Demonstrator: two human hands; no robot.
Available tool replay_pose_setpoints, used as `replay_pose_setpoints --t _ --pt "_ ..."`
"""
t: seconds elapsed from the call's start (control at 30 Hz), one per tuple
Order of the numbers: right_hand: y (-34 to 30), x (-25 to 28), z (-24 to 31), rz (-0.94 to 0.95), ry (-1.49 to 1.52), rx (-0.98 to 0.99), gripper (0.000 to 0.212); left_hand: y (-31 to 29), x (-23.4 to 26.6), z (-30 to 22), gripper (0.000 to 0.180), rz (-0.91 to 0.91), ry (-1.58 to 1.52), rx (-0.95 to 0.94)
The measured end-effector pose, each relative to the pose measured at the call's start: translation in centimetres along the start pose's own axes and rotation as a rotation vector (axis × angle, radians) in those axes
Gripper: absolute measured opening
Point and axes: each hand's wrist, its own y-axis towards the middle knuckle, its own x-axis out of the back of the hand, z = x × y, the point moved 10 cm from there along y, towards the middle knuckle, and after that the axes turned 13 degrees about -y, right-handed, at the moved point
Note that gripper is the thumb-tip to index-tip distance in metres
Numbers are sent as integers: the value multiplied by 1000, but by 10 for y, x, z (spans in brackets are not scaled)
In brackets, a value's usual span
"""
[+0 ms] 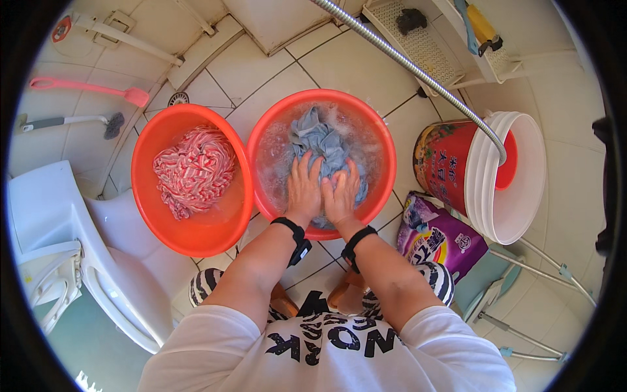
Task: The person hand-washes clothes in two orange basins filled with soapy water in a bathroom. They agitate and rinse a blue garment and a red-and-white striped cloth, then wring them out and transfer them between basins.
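Note:
A round red-orange basin (pixel 390 171) on the floor in front of me holds sudsy water and a wet grey-blue cloth (pixel 314 132), bunched up. Both of my hands are down in this basin, side by side on the cloth. The fingers of my left hand (pixel 304 189) lie stretched over its left part. On the right part rests my right hand (pixel 340 194), fingers apart, its thumb near the left hand. What lies under the palms is hidden. Dark bands circle both wrists.
A second orange basin (pixel 186 238) with red-and-white striped cloth (pixel 194 171) touches the first on its left. White nested buckets (pixel 529 196) lie tipped at the right, above a purple detergent bag (pixel 444 245). A metal shower hose (pixel 418 73) crosses overhead. A white toilet (pixel 62 196) stands left.

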Motion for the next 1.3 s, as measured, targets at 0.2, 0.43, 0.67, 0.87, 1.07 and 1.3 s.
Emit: replay_pose_setpoints --t 0.2,0.43,0.67,0.87,1.07,1.3 --pt "52 -38 -14 255 -85 -182 37 50 -1 30 54 106 -57 261" --pt "98 -68 -35 422 18 -229 63 86 -21 82 54 129 -130 293" --pt "87 -13 -45 162 -157 -255 99 63 17 128 91 -95 -624 344" --pt "58 0 -83 167 -15 -520 118 2 -5 124 111 -134 -987 772" --pt "12 -47 -103 465 795 -720 94 -12 -24 101 96 153 -1226 883" --pt "-35 -28 -63 529 1266 -782 73 -16 53 32 85 -85 -907 487"
